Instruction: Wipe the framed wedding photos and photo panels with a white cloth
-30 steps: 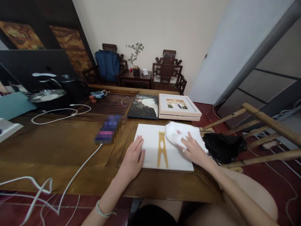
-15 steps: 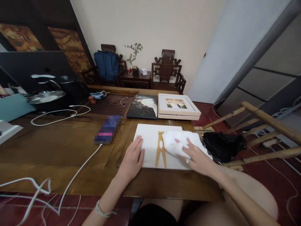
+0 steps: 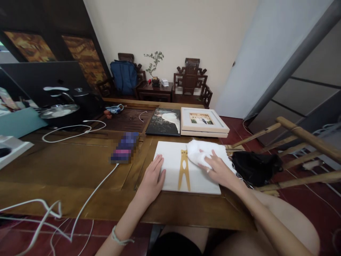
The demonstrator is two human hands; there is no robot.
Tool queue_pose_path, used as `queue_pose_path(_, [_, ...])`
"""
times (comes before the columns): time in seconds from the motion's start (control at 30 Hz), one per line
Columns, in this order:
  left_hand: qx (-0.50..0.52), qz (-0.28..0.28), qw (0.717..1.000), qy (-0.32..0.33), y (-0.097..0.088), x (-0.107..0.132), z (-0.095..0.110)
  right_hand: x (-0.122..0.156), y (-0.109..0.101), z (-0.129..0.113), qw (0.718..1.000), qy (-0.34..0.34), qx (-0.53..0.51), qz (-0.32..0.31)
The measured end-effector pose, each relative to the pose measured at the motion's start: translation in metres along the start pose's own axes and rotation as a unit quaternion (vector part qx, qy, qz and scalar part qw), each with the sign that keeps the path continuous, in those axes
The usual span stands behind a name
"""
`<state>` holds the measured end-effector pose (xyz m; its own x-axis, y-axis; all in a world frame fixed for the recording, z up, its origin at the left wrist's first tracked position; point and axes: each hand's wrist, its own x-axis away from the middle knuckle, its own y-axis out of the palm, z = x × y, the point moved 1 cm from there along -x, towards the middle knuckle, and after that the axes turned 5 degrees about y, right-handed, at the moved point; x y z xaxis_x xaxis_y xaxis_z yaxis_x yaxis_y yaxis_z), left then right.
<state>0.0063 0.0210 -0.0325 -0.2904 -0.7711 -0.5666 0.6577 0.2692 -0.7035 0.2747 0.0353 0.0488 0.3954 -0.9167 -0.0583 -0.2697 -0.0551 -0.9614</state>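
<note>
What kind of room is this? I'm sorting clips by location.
Most likely a home living room: carved dark wooden armchairs flank a small potted plant by the cream wall, and a white framed photo lies on the long brown wooden tea table.

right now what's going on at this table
A person sits at the wooden table. The right hand presses a white cloth onto a white canvas bearing a gold clothespin shape. The left hand lies flat on the canvas's left edge. Two framed pictures lie just beyond.
</note>
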Motion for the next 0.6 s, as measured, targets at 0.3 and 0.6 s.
queue_pose_path(0.3, [0.001, 0.005, 1.000, 0.002, 0.002, 0.002, -0.002, 0.108, -0.005, -0.046, 0.990, -0.069, -0.023, -0.118])
queue_pose_path(0.6, [-0.012, -0.006, 1.000, 0.005, 0.001, 0.002, -0.003, 0.018, -0.014, -0.010, 0.995, 0.030, -0.083, -0.052])
